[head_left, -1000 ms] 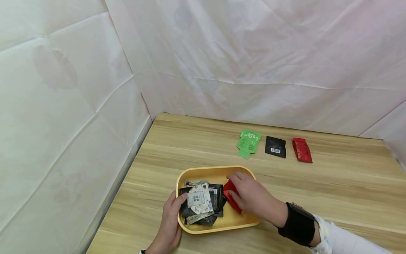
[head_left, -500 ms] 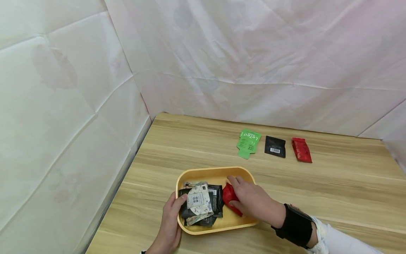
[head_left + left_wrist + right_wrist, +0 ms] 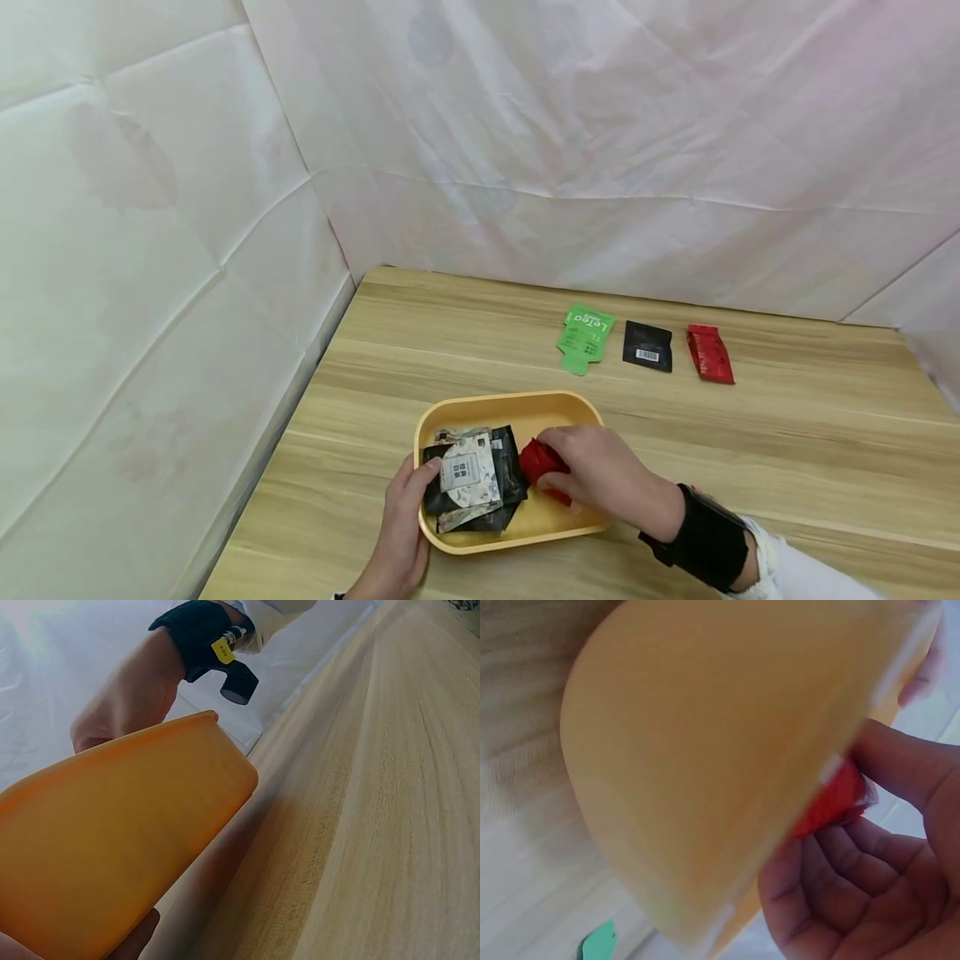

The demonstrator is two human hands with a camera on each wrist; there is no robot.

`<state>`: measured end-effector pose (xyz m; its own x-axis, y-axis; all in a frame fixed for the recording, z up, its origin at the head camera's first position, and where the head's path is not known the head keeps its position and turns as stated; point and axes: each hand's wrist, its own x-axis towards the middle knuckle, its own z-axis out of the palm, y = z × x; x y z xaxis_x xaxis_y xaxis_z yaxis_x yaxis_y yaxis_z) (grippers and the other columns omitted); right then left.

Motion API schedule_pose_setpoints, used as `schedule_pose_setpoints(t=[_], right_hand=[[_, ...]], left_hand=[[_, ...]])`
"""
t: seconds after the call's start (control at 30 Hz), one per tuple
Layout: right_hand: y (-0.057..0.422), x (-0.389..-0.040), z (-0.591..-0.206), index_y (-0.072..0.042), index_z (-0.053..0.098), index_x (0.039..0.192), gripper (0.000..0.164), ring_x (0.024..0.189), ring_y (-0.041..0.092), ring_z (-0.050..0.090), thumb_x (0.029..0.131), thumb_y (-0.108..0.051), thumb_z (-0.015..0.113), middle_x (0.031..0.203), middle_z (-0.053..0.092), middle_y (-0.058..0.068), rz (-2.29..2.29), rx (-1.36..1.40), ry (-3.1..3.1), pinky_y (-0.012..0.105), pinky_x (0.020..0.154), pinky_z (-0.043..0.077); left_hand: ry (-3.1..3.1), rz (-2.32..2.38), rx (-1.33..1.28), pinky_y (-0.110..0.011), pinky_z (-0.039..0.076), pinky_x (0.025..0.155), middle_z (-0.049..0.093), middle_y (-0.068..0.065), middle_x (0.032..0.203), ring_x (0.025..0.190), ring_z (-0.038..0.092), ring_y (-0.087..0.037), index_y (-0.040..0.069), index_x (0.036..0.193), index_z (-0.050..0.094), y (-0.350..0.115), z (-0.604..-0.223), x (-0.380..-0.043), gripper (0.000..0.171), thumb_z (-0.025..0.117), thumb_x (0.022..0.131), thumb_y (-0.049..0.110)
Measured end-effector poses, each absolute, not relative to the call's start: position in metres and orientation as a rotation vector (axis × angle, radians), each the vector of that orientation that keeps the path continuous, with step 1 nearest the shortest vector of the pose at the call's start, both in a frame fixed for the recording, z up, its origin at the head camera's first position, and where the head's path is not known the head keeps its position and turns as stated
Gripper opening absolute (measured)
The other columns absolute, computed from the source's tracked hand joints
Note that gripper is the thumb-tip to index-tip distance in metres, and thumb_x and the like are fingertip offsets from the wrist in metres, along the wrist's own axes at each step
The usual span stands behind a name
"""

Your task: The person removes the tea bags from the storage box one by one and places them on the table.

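My left hand (image 3: 401, 521) grips the left end of a yellow plastic tray (image 3: 510, 408), thumb over the rim and onto the packets inside. In the left wrist view the tray's outer wall (image 3: 127, 825) hides most of that hand. My right hand (image 3: 611, 475) reaches into the tray's right half and pinches a red foil packet (image 3: 537, 461) between thumb and fingers. The right wrist view shows part of this red packet (image 3: 840, 796) behind the rim. Left of it lie a patterned white packet (image 3: 471, 475) and several black packets (image 3: 510, 467), overlapping in a pile.
Behind the tray, a green LeTea packet (image 3: 587, 335), a black packet with a barcode label (image 3: 647, 345) and another red packet (image 3: 709, 353) lie in a row on the wooden table (image 3: 375, 350). White sheeting (image 3: 600, 125) hangs along the table's back and left.
The right hand has shifted the red packet slightly left, up beside the black packets. One black packet now sits more tilted. The left hand has kept its hold on the tray.
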<state>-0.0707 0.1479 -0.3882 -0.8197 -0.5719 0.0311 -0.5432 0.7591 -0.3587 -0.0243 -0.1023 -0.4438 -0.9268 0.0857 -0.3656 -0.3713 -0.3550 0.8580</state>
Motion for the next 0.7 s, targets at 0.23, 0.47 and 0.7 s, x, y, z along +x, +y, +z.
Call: schedule_pose_setpoints(t=[0.23, 0.47, 0.7], right_hand=[[0.159, -0.076, -0.374, -0.012, 0.067, 0.099, 0.031, 0.063, 0.001, 0.049, 0.077, -0.028, 0.083, 0.079, 0.063, -0.009, -0.608, -0.874, 2.965, 0.016, 0.055, 0.044], [0.180, -0.086, -0.366, -0.015, 0.066, 0.098, 0.023, 0.066, 0.001, 0.055, 0.081, -0.021, 0.080, 0.083, 0.065, -0.008, -0.895, -0.832, 2.977, 0.017, 0.056, 0.050], [0.221, -0.105, -0.367, -0.010, 0.065, 0.101, 0.026, 0.058, 0.004, 0.048, 0.081, -0.015, 0.079, 0.076, 0.060, -0.008, -0.962, -0.796, 3.186, 0.019, 0.048, 0.043]], left_hand=[[1.584, 2.346, -0.354, -0.032, 0.048, 0.098, 0.041, -0.023, 0.140, 0.122, 0.051, -0.025, 0.004, 0.149, 0.028, -0.101, -0.442, -0.025, 0.059, 0.048, 0.100, 0.031], [1.596, 2.339, -0.346, -0.032, 0.048, 0.098, 0.040, -0.023, 0.141, 0.123, 0.051, -0.026, 0.004, 0.149, 0.027, -0.102, -0.442, -0.023, 0.060, 0.048, 0.100, 0.032], [1.592, 2.332, -0.372, -0.034, 0.049, 0.098, 0.041, -0.022, 0.141, 0.123, 0.051, -0.026, 0.005, 0.149, 0.028, -0.102, -0.442, -0.025, 0.059, 0.048, 0.100, 0.032]])
